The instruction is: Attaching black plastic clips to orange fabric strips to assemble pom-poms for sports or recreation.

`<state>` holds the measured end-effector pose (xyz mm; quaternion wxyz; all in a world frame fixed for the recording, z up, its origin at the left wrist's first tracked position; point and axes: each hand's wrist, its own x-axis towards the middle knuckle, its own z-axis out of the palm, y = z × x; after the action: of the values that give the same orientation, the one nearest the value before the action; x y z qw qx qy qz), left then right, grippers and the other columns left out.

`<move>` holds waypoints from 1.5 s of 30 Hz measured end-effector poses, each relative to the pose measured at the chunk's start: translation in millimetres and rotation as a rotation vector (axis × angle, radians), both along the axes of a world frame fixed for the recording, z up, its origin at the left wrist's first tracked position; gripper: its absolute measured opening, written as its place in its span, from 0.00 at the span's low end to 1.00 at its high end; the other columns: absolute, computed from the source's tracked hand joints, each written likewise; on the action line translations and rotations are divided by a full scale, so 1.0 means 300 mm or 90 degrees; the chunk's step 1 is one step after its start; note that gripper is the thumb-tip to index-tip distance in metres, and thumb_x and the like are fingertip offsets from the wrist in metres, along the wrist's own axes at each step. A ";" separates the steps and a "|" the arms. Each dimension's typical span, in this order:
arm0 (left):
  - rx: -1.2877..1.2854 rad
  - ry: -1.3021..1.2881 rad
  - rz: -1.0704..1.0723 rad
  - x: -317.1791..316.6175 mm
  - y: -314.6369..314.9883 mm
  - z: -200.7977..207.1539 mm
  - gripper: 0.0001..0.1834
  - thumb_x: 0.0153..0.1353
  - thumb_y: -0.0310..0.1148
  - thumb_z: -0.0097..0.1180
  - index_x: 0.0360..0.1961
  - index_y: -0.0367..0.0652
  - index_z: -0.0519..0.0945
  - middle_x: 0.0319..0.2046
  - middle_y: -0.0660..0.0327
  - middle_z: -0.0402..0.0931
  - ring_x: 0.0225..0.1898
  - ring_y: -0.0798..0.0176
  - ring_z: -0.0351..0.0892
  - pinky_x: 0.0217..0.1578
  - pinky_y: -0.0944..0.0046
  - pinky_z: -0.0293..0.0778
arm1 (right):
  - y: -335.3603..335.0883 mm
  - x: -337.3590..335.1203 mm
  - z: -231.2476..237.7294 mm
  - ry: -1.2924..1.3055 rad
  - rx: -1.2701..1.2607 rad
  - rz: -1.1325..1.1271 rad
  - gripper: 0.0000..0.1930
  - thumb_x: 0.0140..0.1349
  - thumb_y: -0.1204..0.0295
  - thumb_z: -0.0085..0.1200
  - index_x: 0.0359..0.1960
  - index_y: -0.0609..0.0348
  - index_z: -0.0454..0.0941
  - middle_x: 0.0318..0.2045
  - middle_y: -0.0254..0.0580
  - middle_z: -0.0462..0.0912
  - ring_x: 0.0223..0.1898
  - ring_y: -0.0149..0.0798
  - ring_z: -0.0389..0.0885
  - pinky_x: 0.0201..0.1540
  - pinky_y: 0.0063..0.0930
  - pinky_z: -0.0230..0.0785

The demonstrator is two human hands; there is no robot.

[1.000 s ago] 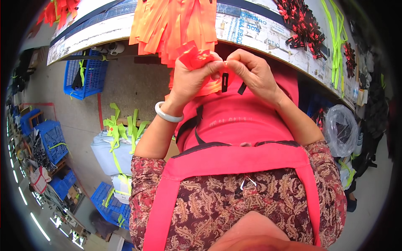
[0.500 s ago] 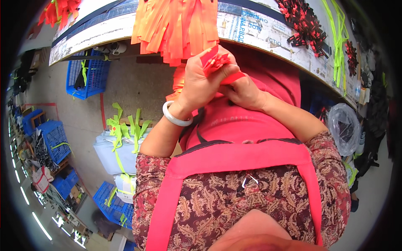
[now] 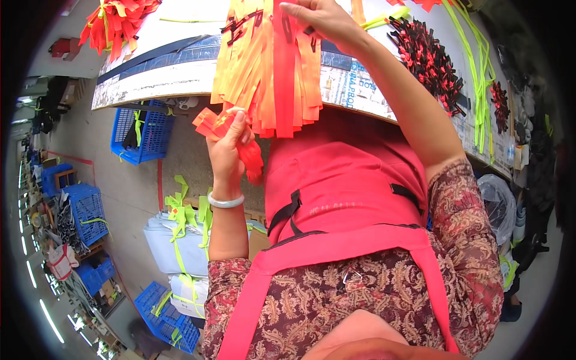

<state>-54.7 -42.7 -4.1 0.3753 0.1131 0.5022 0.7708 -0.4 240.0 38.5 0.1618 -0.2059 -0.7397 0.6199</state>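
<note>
My left hand [image 3: 229, 147] is closed around a folded bundle of red-orange fabric strips [image 3: 254, 161], held just off the table's front edge; the ends stick out past the thumb. My right hand [image 3: 327, 21] reaches over the table at the top of the view, partly cut off there. Its thumb lies across the upper part of a redder strip [image 3: 284, 90], which it seems to pinch; the fingertips are partly hidden. That strip lies on a thick pile of orange strips [image 3: 246, 78] hanging over the edge, with dark pieces along its upper part.
The white table [image 3: 162, 77] also bears a red-orange bunch [image 3: 114, 27], a heap of black-and-red pieces [image 3: 426, 66] and yellow-green ribbons [image 3: 480, 90]. Below left stand blue crates [image 3: 141, 135] and a pale stack [image 3: 186, 240] tied with yellow-green ribbon.
My hands have parted. The left has moved left and down with the bundle; the right has gone up over the pile to the redder strip. The view has shifted too.
</note>
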 end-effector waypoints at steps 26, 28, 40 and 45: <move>-0.026 -0.242 -0.401 0.171 0.161 -0.009 0.10 0.60 0.33 0.61 0.38 0.40 0.75 0.21 0.68 0.68 0.17 0.74 0.63 0.19 0.72 0.59 | -0.301 0.478 -0.096 -0.097 -0.002 0.108 0.13 0.62 0.72 0.55 0.48 0.58 0.78 0.32 0.37 0.84 0.33 0.24 0.79 0.37 0.24 0.71; -0.045 -0.216 -0.417 0.185 0.167 -0.009 0.10 0.60 0.32 0.61 0.38 0.40 0.75 0.21 0.68 0.68 0.17 0.74 0.63 0.19 0.73 0.59 | -0.287 0.470 0.001 -0.070 0.030 0.068 0.15 0.64 0.75 0.54 0.52 0.57 0.78 0.29 0.35 0.82 0.27 0.19 0.71 0.31 0.19 0.69; 0.073 -0.444 -0.446 0.192 0.168 -0.068 0.16 0.61 0.35 0.60 0.48 0.42 0.75 0.25 0.69 0.68 0.20 0.74 0.63 0.21 0.72 0.58 | -0.313 0.510 -0.135 0.091 0.042 0.006 0.09 0.58 0.80 0.60 0.40 0.58 0.81 0.24 0.29 0.80 0.21 0.19 0.67 0.25 0.16 0.63; -0.087 -0.133 -0.332 0.173 0.183 -0.037 0.14 0.65 0.39 0.57 0.43 0.40 0.76 0.24 0.67 0.72 0.23 0.73 0.68 0.24 0.73 0.63 | -0.284 0.494 -0.080 0.021 -0.128 -0.028 0.06 0.63 0.73 0.57 0.40 0.59 0.80 0.25 0.27 0.77 0.26 0.16 0.67 0.28 0.13 0.61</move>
<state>-2.9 12.3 -15.3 0.6169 0.1329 0.4658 0.6204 147.9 154.9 14.4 0.1665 -0.2271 -0.6662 0.6905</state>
